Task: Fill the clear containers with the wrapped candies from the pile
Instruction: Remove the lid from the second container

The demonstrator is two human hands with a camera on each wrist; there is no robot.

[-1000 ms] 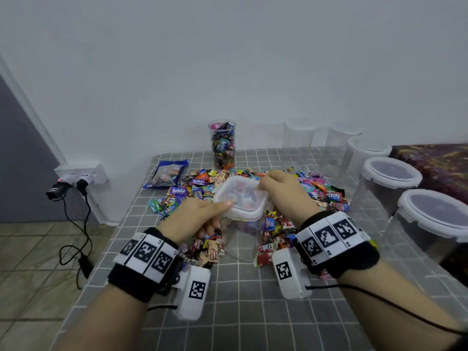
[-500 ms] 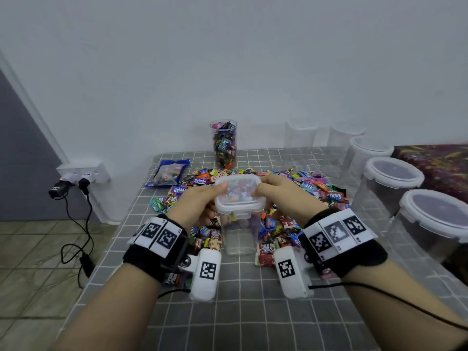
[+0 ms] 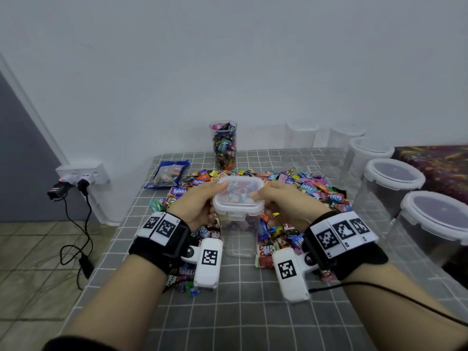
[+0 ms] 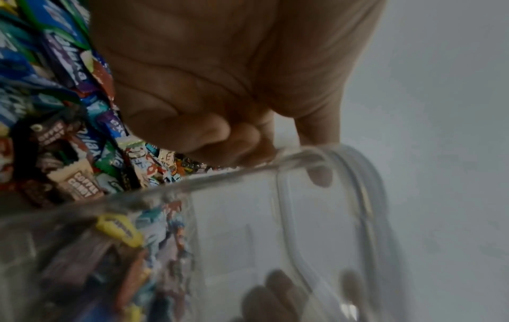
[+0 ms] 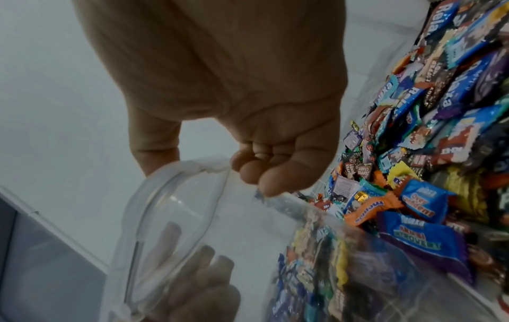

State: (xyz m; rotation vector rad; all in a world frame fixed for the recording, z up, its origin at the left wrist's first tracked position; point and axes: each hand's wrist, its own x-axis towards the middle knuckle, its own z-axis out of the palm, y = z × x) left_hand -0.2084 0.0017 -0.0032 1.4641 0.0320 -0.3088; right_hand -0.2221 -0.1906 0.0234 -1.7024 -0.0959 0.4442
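Observation:
A square clear container (image 3: 239, 233) with a white-rimmed lid (image 3: 238, 198) stands in the candy pile (image 3: 298, 188) at the table's middle. Wrapped candies show through its lower half (image 4: 123, 250) (image 5: 330, 261). My left hand (image 3: 200, 206) grips the lid's left side, thumb on top and fingers curled under the rim (image 4: 303, 156). My right hand (image 3: 281, 203) grips the lid's right side the same way, thumb on top (image 5: 154, 152). A tall round container (image 3: 224, 144) full of candies stands behind the pile near the wall.
Several clear lidded containers (image 3: 391, 183) line the table's right side and back right. A blue candy bag (image 3: 168, 173) lies at the back left of the grey checked tablecloth (image 3: 240, 312). A wall socket with plugs and cables (image 3: 76, 178) sits left of the table.
Both hands have shifted on the lid, from thumbs pressing its top corners to a grip on its left and right sides. The container stays in place.

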